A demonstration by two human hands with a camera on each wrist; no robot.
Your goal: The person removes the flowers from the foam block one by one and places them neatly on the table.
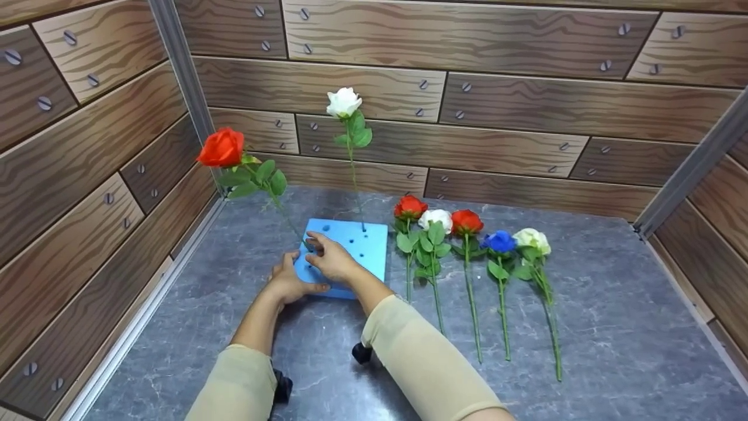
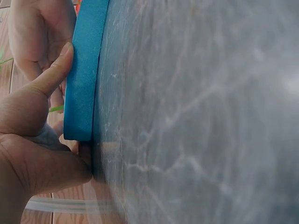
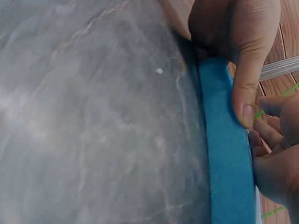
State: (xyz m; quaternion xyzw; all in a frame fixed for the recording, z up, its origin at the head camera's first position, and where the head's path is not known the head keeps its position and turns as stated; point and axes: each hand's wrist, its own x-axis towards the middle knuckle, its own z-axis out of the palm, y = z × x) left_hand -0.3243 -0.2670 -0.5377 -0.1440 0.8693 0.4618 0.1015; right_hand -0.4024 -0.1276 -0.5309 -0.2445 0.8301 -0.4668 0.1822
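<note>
A light-blue foam block [image 1: 374,257] with several holes lies on the tabletop. My left hand [image 1: 288,285] grips its near left corner; in the left wrist view the thumb [image 2: 58,70] lies along the block's edge. At the left part of the block, my right hand [image 1: 336,261] pinches the lower stem of a red rose [image 1: 222,147], which leans up and to the left. The fingers partly hide where the stem meets the foam. A white rose [image 1: 344,103] stands almost upright in a hole at the block's back.
To the right of the block lie several roses in a row: a red rose [image 1: 411,207], a white rose [image 1: 436,220], another red rose [image 1: 467,222], a blue rose [image 1: 499,241] and a cream rose [image 1: 532,240]. Wood-patterned walls [image 1: 526,111] surround the grey marbled table [image 1: 619,327].
</note>
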